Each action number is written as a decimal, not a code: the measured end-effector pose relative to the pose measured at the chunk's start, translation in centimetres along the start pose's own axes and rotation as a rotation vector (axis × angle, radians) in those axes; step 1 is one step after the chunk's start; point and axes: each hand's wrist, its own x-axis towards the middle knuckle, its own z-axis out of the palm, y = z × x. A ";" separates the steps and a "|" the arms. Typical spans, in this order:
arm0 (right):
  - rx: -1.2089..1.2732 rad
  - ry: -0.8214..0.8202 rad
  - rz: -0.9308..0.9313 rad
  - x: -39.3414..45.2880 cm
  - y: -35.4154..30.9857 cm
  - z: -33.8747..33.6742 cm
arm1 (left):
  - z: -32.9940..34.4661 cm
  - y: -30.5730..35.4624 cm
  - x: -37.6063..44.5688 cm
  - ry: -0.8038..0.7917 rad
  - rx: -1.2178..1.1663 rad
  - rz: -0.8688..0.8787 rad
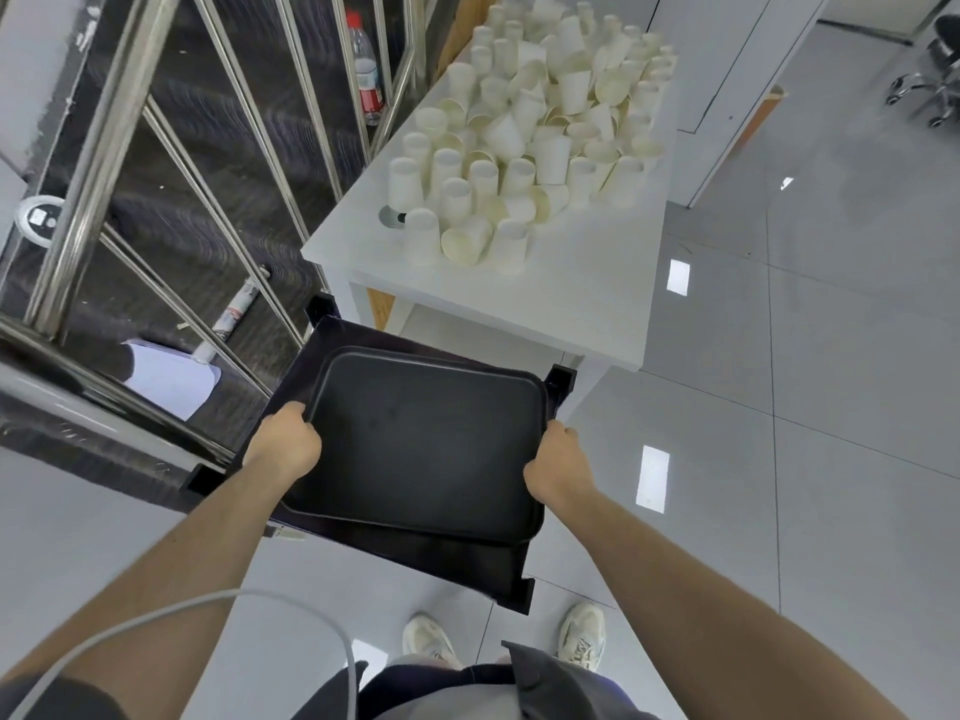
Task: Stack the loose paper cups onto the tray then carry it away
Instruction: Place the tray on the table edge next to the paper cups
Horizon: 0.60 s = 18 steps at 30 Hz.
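At the far left a steel stair railing (98, 163) runs past, with a plastic bottle (366, 70) standing behind its bars. Next comes the left hand (283, 446), fingers curled over the left rim of the black tray (431, 433), which lies on a low black stand (467, 563) at the person's feet. The tray holds nothing yet. The right hand (558, 467) clasps the opposite rim in the same way. Up and to the right, the paper cups (524, 132) crowd the white table (587, 283), some upright, some tipped, none nested (a loose heap, really). The risk I see: the tray sits well apart from the cups and lower than the tabletop, so swinging it up could catch the table edge or sweep the nearest cups off onto the floor.
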 end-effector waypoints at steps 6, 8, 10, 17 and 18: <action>-0.035 0.062 -0.077 1.0 2.2 -3.7 | 0.5 2.4 -3.1 0.143 0.008 0.042; -0.062 0.076 -0.120 1.7 3.4 -5.3 | 0.8 3.7 -4.6 0.182 0.040 0.053; -0.084 0.083 -0.151 2.5 4.1 -6.6 | 0.9 4.7 -5.7 0.189 0.052 0.059; -0.143 0.120 -0.305 6.2 7.7 -13.6 | 3.6 11.2 -12.8 0.224 -0.115 -0.004; -0.152 0.125 -0.310 6.7 8.0 -14.3 | 4.0 12.0 -13.7 0.235 -0.138 -0.003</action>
